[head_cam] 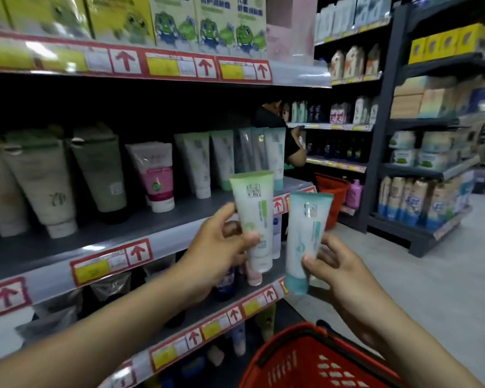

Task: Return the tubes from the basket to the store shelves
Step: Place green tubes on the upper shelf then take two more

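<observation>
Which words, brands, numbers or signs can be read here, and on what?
No word or number is readable.
Red up-arrow sign: shelf-edge labels.
Green-topped tube and teal tube: print too blurred.
Cartoon boxes: Chinese characters, too blurred.

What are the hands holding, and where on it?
The left hand holds the green tube low down, near its cap. The right hand holds the teal tube just above its cap.

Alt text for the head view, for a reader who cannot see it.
A person holds two tubes up before a store shelf: the left hand grips a green tube, the right hand a teal tube. Other tubes stand on the shelf, and a red basket is below the right arm.
</observation>
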Motion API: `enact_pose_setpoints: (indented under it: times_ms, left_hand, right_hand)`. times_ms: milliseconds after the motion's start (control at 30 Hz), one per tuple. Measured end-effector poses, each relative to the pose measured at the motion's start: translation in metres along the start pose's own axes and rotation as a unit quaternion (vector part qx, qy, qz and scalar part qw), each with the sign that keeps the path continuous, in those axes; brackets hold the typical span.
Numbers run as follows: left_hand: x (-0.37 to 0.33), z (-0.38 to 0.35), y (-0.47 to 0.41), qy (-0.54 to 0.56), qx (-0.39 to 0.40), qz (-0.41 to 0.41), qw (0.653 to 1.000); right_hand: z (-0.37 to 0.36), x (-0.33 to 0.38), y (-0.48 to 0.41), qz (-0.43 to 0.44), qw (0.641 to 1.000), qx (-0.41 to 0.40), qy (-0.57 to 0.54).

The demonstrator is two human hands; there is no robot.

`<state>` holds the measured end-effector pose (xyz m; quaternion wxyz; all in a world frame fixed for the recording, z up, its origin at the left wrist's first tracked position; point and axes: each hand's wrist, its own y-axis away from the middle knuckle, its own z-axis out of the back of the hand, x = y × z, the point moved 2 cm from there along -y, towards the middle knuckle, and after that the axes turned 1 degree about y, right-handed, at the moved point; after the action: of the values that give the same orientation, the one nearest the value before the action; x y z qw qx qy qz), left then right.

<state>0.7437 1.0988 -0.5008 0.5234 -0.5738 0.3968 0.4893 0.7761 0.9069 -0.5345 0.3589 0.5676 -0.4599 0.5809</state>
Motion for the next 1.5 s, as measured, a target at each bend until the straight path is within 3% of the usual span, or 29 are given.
enact_pose_setpoints:
  times_ms: [167,400,1000,1067,1133,1233,1333,1500]
  left_hand:
    - [-0.039,0.04,-0.059,-0.072,-0.097,-0.075,0.99]
    - [-0.023,0.061,-0.114,-0.121,-0.189,-0.057,0.973]
    - [-0.012,0.063,-0.13,-0.165,-0.257,-0.001,0.952]
    - [-0.012,0.06,-0.112,-0.202,-0.291,-0.008,0.935]
    - [-0.013,0.051,-0.087,-0.256,-0.322,-0.072,0.909]
    - [-0.015,0.022,-0.073,-0.298,-0.236,-0.155,0.912]
    - [-0.016,-0.005,-0.097,-0.347,-0.134,-0.142,0.917]
    - [-0.014,-0.022,-0.164,-0.336,-0.149,-0.075,0.927]
  right_hand:
    - [-0.035,0.016,-0.041,0.036,0.998,0.037,-0.039]
    - [-0.039,0.004,-0.065,0.033,0.994,0.062,-0.088]
    - [-0.016,-0.012,-0.07,0.014,0.997,0.008,-0.08]
    - [-0.011,-0.009,-0.07,0.021,0.997,-0.002,-0.073]
    - [-0.004,-0.001,-0.073,0.037,0.997,-0.02,-0.064]
    - [0.006,0.014,-0.089,0.067,0.995,-0.058,-0.039]
    - [0.014,0.03,-0.118,0.086,0.994,-0.072,-0.009]
    - [0.027,0.046,-0.173,0.078,0.993,-0.089,-0.028]
